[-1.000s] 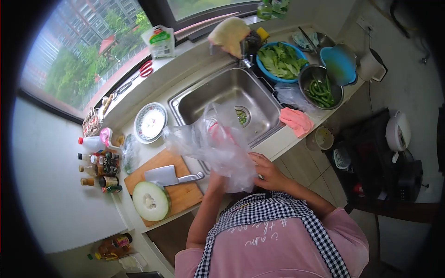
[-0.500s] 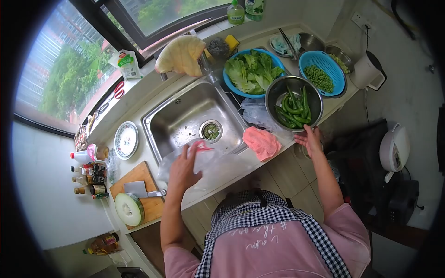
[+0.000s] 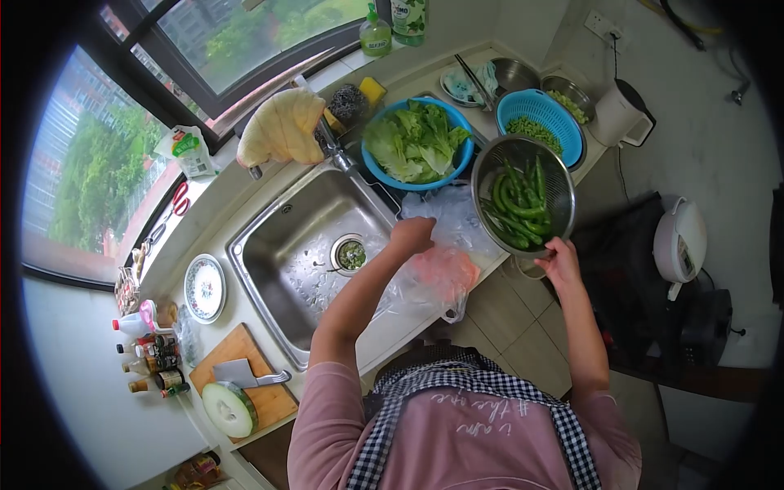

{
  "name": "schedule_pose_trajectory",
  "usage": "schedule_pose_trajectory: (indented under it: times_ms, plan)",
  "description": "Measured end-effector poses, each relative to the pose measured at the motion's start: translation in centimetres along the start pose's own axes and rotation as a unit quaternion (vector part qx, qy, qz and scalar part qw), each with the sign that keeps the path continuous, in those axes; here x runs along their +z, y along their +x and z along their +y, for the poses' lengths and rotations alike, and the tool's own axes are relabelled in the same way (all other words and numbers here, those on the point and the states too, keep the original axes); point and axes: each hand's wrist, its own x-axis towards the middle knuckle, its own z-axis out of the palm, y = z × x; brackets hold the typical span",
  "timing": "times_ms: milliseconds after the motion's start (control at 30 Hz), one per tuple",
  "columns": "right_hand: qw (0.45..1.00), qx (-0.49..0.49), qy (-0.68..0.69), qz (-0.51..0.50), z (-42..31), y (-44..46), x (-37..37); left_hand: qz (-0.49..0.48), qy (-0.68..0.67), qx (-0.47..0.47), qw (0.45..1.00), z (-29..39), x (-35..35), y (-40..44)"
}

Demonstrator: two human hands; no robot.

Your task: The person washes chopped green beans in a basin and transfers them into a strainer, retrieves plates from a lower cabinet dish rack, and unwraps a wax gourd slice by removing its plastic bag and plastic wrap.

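My right hand [image 3: 560,263] pinches the near rim of a steel bowl [image 3: 487,175] of green peppers [image 3: 520,204], which is tilted toward me. My left hand [image 3: 413,235] is closed over crumpled clear plastic bags [image 3: 449,214] to the left of the bowl; its fingertips are partly hidden, and it seems to hold the plastic. More clear plastic lies over a pink cloth [image 3: 443,273] at the counter's front edge. Behind the bags stands a blue basin [image 3: 461,167] of lettuce [image 3: 415,140].
The steel sink [image 3: 282,273] is left of my hands, with green scraps in its drain. A cleaver [image 3: 237,373] and cut melon [image 3: 229,408] lie on a board [image 3: 273,402]. Blue colander [image 3: 563,122] and kettle [image 3: 622,114] stand at the back right.
The clear bag has moved right from the sink's front edge onto the pink cloth, with my left hand. My right hand has gripped the pepper bowl's rim and the bowl has tilted. The view has shifted right.
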Motion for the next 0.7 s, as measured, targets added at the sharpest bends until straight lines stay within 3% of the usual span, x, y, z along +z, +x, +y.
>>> schedule_pose_trajectory:
  times_ms: [67, 167, 233, 333, 400, 500, 600, 700]
  plan:
    - [1.0, -0.006, -0.01, 0.017, -1.1, -1.8, -0.9, 0.032, -0.018, 0.023, 0.999, 0.2, 0.4, -0.1]
    - [0.999, -0.021, -0.013, 0.031, -2.1, -3.9, -2.0, 0.049, -0.059, -0.004, 0.997, 1.6, -4.6, -3.0]
    - [0.999, -0.026, -0.018, 0.036, -2.2, -4.4, -2.8, 0.128, -0.105, 0.003, 0.986, -0.3, -6.3, -5.9]
    - [0.998, -0.036, -0.027, 0.031, -2.0, -4.8, -2.4, 0.166, -0.161, -0.104, 0.967, -4.1, -10.8, -12.6]
    - [0.999, -0.03, -0.03, 0.029, -0.9, -3.9, -2.3, 0.243, -0.274, -0.202, 0.908, -7.2, -11.3, -17.4]
    - [0.999, -0.006, -0.034, 0.025, 1.4, -1.4, -1.4, 0.357, -0.244, -0.207, 0.878, -11.1, -9.7, -23.1]
    - [0.999, 0.024, -0.03, 0.013, 3.5, 1.8, -0.5, 0.36, -0.318, -0.279, 0.832, -13.2, -5.3, -26.1]
    - [0.998, 0.043, -0.042, -0.007, 3.3, 3.2, 1.4, 0.382, -0.483, -0.252, 0.746, -10.9, -3.0, -26.4]
